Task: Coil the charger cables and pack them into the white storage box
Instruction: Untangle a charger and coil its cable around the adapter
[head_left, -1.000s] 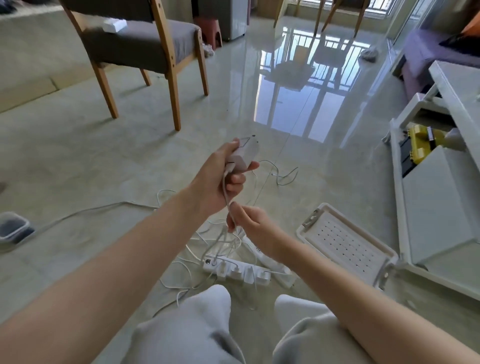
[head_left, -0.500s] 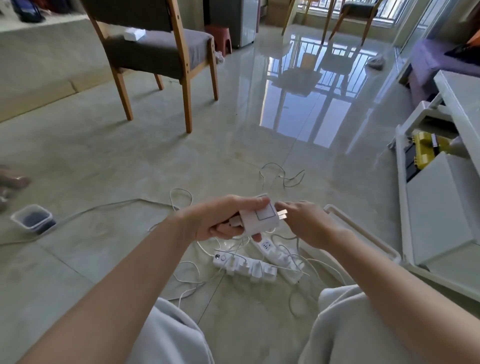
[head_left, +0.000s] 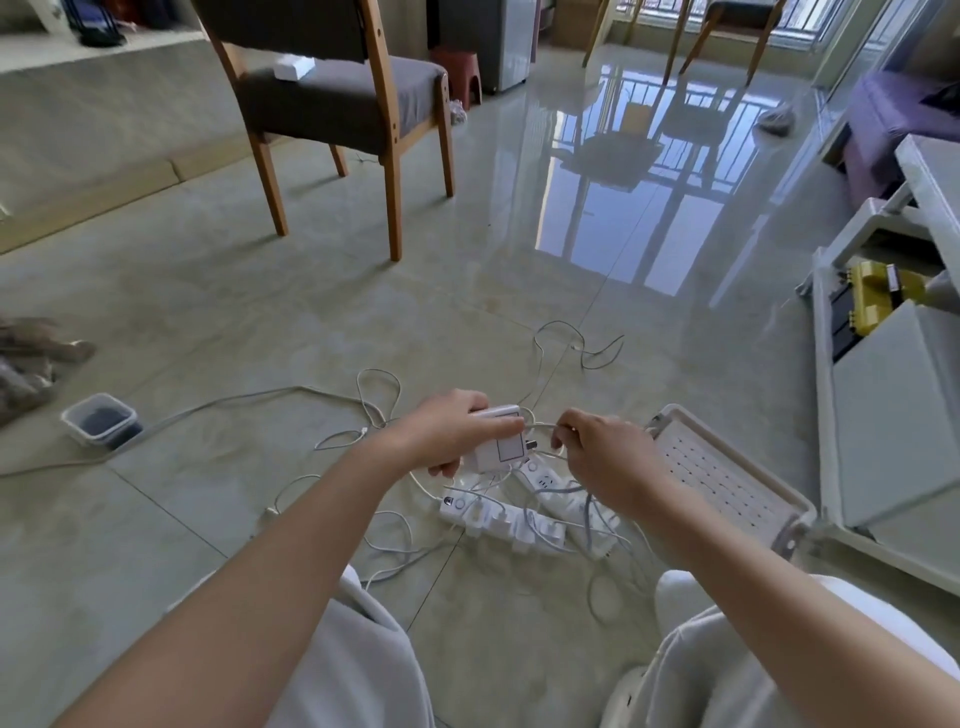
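White charger brick (head_left: 496, 448) sits in your left hand (head_left: 449, 434), fingers curled round it, prongs pointing toward your right hand (head_left: 610, 460). Your right hand pinches the brick's thin cable (head_left: 540, 426) between thumb and fingertips, just beside the brick; the hands are near each other but apart. Both are held above two power strips (head_left: 496, 519) that lie on the floor in a tangle of loose white cords (head_left: 379, 395). One cord loop (head_left: 579, 343) lies farther ahead on the tile.

White storage box (head_left: 727, 483) lies on the floor just right of your right hand, perforated face up, with a latch at its near corner; cannot tell if this is lid or base. Its right edge is close to the low white cabinet (head_left: 883, 415).

Left side: small plastic tub (head_left: 98, 418), well apart from the hands. Wooden chair (head_left: 337, 98) stands ahead-left. Widest stretch of glossy tile floor (head_left: 467, 270) runs ahead, between the chair legs and the cabinet edge. Your knees frame the bottom.
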